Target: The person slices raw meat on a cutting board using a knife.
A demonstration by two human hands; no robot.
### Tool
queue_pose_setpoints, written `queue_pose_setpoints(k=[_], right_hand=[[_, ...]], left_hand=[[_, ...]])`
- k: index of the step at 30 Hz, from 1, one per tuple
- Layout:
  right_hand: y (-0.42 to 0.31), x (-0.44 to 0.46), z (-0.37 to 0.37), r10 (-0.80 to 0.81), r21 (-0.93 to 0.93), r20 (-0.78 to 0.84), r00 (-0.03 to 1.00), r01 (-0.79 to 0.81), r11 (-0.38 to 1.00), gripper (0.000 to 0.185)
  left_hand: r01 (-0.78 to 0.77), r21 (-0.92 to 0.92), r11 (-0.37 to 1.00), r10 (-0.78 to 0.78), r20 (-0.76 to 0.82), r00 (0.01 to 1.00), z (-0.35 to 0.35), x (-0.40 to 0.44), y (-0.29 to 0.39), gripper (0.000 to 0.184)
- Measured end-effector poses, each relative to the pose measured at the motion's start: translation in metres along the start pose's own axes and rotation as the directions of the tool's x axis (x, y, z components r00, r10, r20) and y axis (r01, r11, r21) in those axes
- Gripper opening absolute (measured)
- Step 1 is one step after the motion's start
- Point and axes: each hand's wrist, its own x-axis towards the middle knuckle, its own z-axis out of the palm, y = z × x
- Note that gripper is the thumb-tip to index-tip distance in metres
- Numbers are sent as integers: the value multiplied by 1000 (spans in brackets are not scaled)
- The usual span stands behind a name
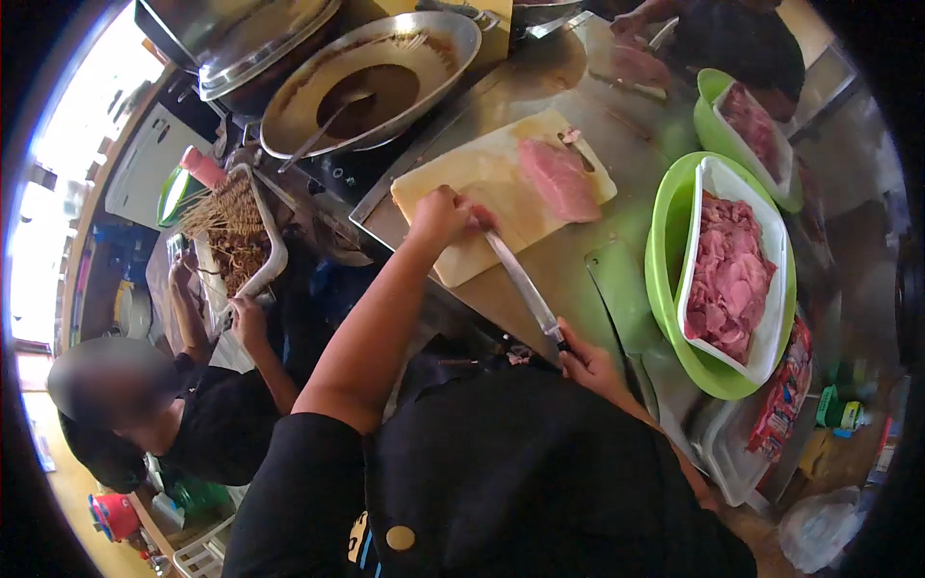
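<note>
My right hand [592, 364] grips the dark handle of a long knife [520, 279], whose blade points up and left across the near edge of the cutting board [453, 183]. At the blade's tip, my left hand [441, 218] is closed on a small piece of raw meat [476, 214], mostly hidden by the fingers. A larger slab of raw meat [559, 179] lies on the right part of the board. To the right, a white tray heaped with cut raw meat [730, 275] rests in a green basin [663, 275].
Behind the board stands a wok [462, 48] of dark sauce with a ladle [337, 120]. A second knife [617, 308] lies by the basin. At left, a co-worker [217, 405] handles skewers [231, 217] in a tray. Another person cuts meat [626, 67] across the table.
</note>
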Motion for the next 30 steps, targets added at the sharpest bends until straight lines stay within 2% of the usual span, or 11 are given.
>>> queue_pose_setpoints(k=[2, 5, 8, 11, 13, 16, 18, 22, 25, 26, 30], right_hand=[[-7, -10, -13, 66, -44, 27, 997, -65, 997, 54], [-33, -19, -32, 204, 48, 49, 978, -206, 977, 53], [-40, -25, -40, 238, 165, 58, 969, -245, 955, 52], [-59, -22, -30, 240, 137, 24, 970, -241, 961, 51], [-53, -13, -19, 170, 95, 0, 985, -169, 981, 50], [-28, 7, -5, -40, -31, -56, 998, 38, 999, 49], [-21, 16, 0, -105, -75, -57, 993, 100, 992, 49], [-27, 26, 6, -63, -60, -32, 997, 61, 996, 48], [-41, 30, 6, 35, -38, 1, 999, -35, 999, 47], [-47, 34, 7, 84, -26, 17, 996, -83, 996, 47], [-45, 64, 21, -95, -153, -65, 993, 84, 985, 46]], left_hand=[[-19, -31, 999, 19, 14, 1000, -6, -3, -5, 33], [-22, -64, 998, 26, 53, 998, -12, -10, -12, 37], [-33, 0, 999, 32, 47, 998, -19, -16, -11, 37], [0, 15, 1000, -1, 83, 997, -22, -20, -6, 36], [47, -25, 999, -44, 106, 993, -21, -20, -8, 35], [-58, 52, 997, 55, 69, 996, -23, -25, -2, 31], [-47, 2, 999, 47, 56, 997, -18, -23, -4, 30], [3, -93, 996, 13, 171, 985, -23, -24, 2, 28], [-115, 35, 993, 112, 84, 990, -15, -21, -5, 29], [-102, 62, 993, 98, 70, 993, -13, -20, -6, 30], [-69, 106, 992, 63, 57, 996, -15, -23, -1, 31]])
